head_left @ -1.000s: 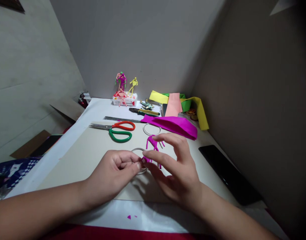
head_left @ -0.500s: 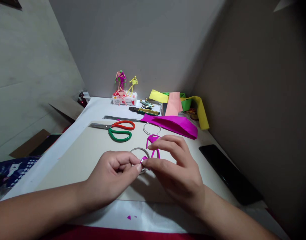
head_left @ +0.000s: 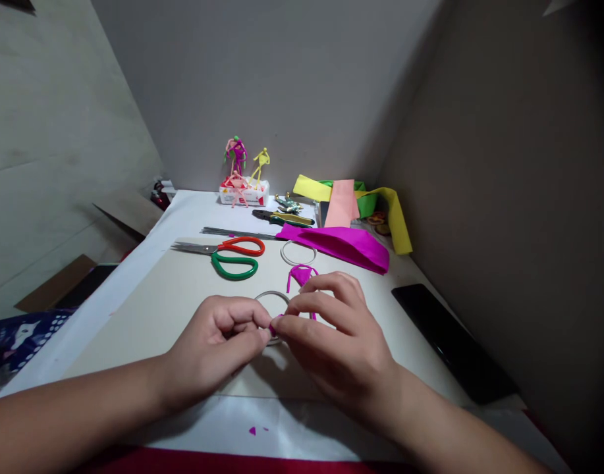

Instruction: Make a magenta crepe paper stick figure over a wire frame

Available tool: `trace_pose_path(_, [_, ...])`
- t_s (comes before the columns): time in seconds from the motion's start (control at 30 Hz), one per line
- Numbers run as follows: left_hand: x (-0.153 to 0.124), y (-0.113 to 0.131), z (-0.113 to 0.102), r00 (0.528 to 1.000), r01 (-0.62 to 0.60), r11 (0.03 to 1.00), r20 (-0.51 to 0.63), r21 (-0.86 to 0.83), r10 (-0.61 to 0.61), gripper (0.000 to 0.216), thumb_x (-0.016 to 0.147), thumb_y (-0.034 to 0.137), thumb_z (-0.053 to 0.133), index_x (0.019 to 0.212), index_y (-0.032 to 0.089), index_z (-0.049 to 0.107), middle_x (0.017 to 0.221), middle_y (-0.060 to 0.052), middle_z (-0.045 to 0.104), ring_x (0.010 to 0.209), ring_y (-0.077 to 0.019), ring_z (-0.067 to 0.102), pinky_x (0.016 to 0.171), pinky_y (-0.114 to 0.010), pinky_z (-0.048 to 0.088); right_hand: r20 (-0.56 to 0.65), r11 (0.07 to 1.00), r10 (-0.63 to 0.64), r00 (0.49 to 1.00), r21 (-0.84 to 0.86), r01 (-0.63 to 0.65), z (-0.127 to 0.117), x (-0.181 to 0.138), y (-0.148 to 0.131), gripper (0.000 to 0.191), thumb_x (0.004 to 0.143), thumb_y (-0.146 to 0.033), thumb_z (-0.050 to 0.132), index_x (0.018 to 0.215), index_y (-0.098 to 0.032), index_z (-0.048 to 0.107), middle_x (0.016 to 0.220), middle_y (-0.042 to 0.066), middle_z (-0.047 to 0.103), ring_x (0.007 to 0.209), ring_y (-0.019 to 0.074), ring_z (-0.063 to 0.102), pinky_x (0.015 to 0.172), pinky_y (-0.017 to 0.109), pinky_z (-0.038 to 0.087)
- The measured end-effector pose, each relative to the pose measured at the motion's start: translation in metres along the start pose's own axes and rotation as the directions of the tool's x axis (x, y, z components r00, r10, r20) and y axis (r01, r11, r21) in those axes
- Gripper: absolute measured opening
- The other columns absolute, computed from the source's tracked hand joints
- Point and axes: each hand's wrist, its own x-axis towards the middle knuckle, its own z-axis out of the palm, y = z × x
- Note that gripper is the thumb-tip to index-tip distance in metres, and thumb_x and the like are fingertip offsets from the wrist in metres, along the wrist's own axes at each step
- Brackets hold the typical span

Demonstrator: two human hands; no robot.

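Between my two hands is a small magenta paper strip (head_left: pixel 273 327), mostly covered by fingers. My left hand (head_left: pixel 227 342) pinches it between thumb and forefinger. From the other side, my right hand (head_left: pixel 338 336) grips the same strip at its fingertips, the other fingers bent above. A roll of tape (head_left: pixel 272 293) lies under the fingertips, partly hidden. Just beyond my right hand is a magenta paper-wrapped figure (head_left: pixel 302 275), its lower part covered by the fingers. A second thin ring (head_left: pixel 298 263) lies behind that figure.
Scissors (head_left: pixel 237 245) with red and green handles lie left on the beige board (head_left: pixel 148 316). Behind are thin wires (head_left: pixel 240 233), pliers (head_left: pixel 282 218), folded magenta paper (head_left: pixel 351 247) and small figures (head_left: pixel 237 155) on a tissue pack (head_left: pixel 245 194). A black phone (head_left: pixel 450 342) lies right.
Both hands have shifted slightly left and closer together. My right fingers are more bent, and less of the magenta strip shows. The other objects stay in place.
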Motion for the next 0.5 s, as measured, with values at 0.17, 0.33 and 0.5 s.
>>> trace_pose_path(0.17, [0.0031,0.0014,-0.0005,0.991,0.113,0.991,0.083,-0.074,-0.107,0.022,0.082,0.029,0.058,0.064,0.016,0.056,0.039,0.008,0.038,0.036,-0.0048,0.029,0.035,-0.017,0.017,0.064,1.000,0.030,0.998,0.001,-0.030,0.0024,-0.0004,0.0002,0.015,0.082,-0.012,0.058,0.092,-0.021,0.064,0.087,0.004,0.062,0.088,0.0209,0.050,0.083,0.041,0.043])
trace_pose_path(0.33, [0.0068,-0.0013,-0.0013,0.980,0.171,0.973,0.128,-0.157,-0.152,0.028,0.083,0.037,0.061,0.067,0.015,0.058,0.037,0.009,0.035,0.032,-0.0035,0.025,0.033,-0.016,0.012,0.114,0.981,0.132,0.985,0.131,-0.146,0.0057,0.0015,0.0029,0.007,0.084,-0.013,0.055,0.088,-0.019,0.059,0.082,0.005,0.059,0.082,0.0192,0.050,0.081,0.038,0.043])
trace_pose_path(0.5, [0.0079,0.0007,-0.0012,0.980,0.194,0.958,0.091,-0.212,-0.178,0.028,0.083,0.037,0.063,0.067,0.014,0.060,0.036,0.009,0.036,0.032,-0.0026,0.023,0.033,-0.016,0.010,0.103,0.924,0.225,0.969,0.295,-0.245,0.0086,0.0016,0.0055,0.008,0.087,-0.012,0.057,0.088,-0.018,0.063,0.079,0.005,0.062,0.080,0.0181,0.054,0.077,0.037,0.045])
